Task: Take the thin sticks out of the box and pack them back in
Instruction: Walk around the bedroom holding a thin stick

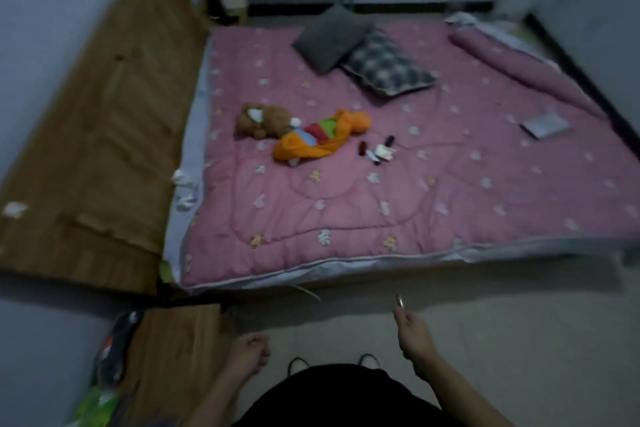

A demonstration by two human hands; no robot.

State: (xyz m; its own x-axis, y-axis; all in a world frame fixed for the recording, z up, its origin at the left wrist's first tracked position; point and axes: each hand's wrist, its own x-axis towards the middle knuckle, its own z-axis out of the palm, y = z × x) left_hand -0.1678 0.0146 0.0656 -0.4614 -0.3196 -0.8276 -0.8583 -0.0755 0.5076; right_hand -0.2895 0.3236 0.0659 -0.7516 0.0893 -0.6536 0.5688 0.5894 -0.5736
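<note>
Room: dim and blurred; you stand on a pale floor point(502, 340) at the foot of a low bed point(346, 270).
Surface: a pink quilt point(450, 191) with small pale prints covers the bed, ahead of both your hands.
Left hand point(250, 352): low, by your dark clothing point(329, 399), fingers loosely curled, nothing seen in it.
Right hand point(412, 331): reaching forward over the floor; a small pale glint point(400, 302) sits at its fingertips, and you cannot tell whether it is something held.
Task thing: far ahead of your right hand, mid-quilt, lies a cluster of small items point(375, 151), dark bottle-like shapes around a pale boxy piece point(382, 150); too blurred to tell whether that is the stick box.
Beside the cluster: an orange plush toy point(318, 140) just to its left, touching a brown teddy bear point(265, 120).
Beyond it: a grey pillow point(329, 38) overlapping a patterned pillow point(388, 71).
Far right of your right hand: a flat grey thing point(545, 125) and a rolled pink blanket point(512, 66).
Left of your left hand: a small wooden cabinet point(176, 350) with bags point(110, 364) against it; a long wooden panel point(104, 149) runs along the bed's left side.
Between you and the bed: bare floor.
</note>
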